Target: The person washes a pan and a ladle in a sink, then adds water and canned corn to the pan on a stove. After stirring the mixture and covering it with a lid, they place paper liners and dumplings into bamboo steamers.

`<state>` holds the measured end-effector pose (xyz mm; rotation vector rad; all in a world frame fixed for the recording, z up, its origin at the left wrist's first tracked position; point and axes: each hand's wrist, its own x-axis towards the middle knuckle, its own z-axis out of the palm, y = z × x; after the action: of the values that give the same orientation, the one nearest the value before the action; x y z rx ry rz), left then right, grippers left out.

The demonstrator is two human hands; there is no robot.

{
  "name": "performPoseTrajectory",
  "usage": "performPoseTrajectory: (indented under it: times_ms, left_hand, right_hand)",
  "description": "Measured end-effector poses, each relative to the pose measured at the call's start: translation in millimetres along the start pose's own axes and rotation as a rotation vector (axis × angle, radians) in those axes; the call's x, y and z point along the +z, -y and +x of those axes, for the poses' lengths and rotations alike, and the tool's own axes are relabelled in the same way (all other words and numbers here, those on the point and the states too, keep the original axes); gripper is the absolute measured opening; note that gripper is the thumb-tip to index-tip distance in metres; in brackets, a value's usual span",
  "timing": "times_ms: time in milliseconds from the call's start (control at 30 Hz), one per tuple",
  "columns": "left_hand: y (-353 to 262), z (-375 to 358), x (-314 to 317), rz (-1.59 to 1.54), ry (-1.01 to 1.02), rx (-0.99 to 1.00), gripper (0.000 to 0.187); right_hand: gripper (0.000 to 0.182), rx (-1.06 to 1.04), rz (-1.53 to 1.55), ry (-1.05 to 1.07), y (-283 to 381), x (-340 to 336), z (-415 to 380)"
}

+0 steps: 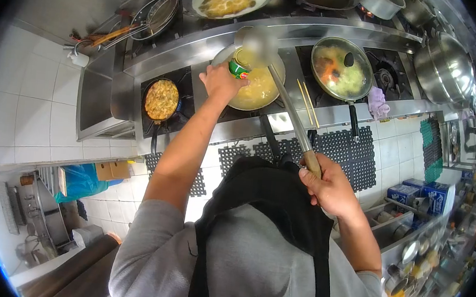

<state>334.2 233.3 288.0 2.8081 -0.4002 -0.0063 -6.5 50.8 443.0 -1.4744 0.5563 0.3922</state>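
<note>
My left hand point(224, 81) is closed around a green tin can point(238, 69), which is tilted with its open top toward the far side. The can is over a wide pan point(219, 58) of pale yellow liquid with pieces in it point(257, 88). My right hand point(328, 186) grips the wooden end of a long-handled metal ladle point(294, 116) near my apron. The ladle's shaft runs across the pan to its far side, where a blurred patch hides part of the ladle's head beside the can.
Left of the pan, a small skillet point(162, 100) holds a browned, omelette-like food. On the right stand a lidded pan point(342, 69) of vegetables, a purple cloth point(378, 103) and a large steel pot point(444, 68). Chopsticks point(308, 104) lie between the pans. Strainers point(160, 16) sit back left.
</note>
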Motion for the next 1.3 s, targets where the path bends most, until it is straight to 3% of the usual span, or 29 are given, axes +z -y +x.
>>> performPoseTrajectory:
  times_ms: [200, 267, 300, 367, 467, 667, 900, 967, 1067, 1133, 1167, 1233, 1300]
  left_hand:
    - [-5, 3, -16, 0.066, 0.023, 0.018, 0.068]
    - [-8, 9, -30, 0.164, 0.231, 0.026, 0.074]
    - [-10, 12, -33, 0.174, 0.235, 0.032, 0.074]
    - [-15, 20, -38, 0.349, 0.288, 0.088, 0.067]
    - [-21, 32, -37, 0.521, 0.322, 0.152, 0.064]
    - [-54, 45, -48, 0.752, 0.406, 0.227, 0.061]
    - [-79, 58, -66, 0.904, 0.404, 0.305, 0.062]
    - [-83, 58, -76, 0.906, 0.324, 0.334, 0.061]
    - [-85, 57, -93, 0.83, 0.317, 0.269, 0.062]
    - [-75, 51, -95, 0.749, 0.319, 0.231, 0.064]
    - [-69, 46, -95, 0.669, 0.322, 0.201, 0.065]
    - [-45, 36, -72, 0.572, 0.26, 0.168, 0.067]
    - [-29, 25, -55, 0.471, 0.201, 0.134, 0.068]
  right_hand:
    - [0.028, 0.002, -0.013, -0.015, -12, -7, 12]
    - [0.028, 0.001, -0.003, -0.017, -22, -11, 21]
    - [0.027, 0.006, -0.05, -0.038, -26, -13, 26]
    - [0.027, 0.012, -0.083, -0.059, -45, -18, 38]
    - [0.033, -0.197, -0.259, -0.176, -72, -23, 53]
    - [0.038, -0.125, -0.308, -0.197, -76, -28, 56]
    - [0.04, -0.16, -0.376, -0.245, -80, -26, 68]
    - [0.042, -0.151, -0.379, -0.239, -84, -24, 73]
    - [0.038, -0.195, -0.272, -0.196, -91, -23, 83]
    - [0.033, 0.085, 0.14, 0.052, -70, -28, 78]
    - [0.033, 0.08, 0.133, 0.053, -62, -28, 74]
    - [0.027, 0.143, 0.564, 0.11, -50, -29, 63]
    - [0.027, 0.147, 0.583, 0.132, -42, -33, 54]
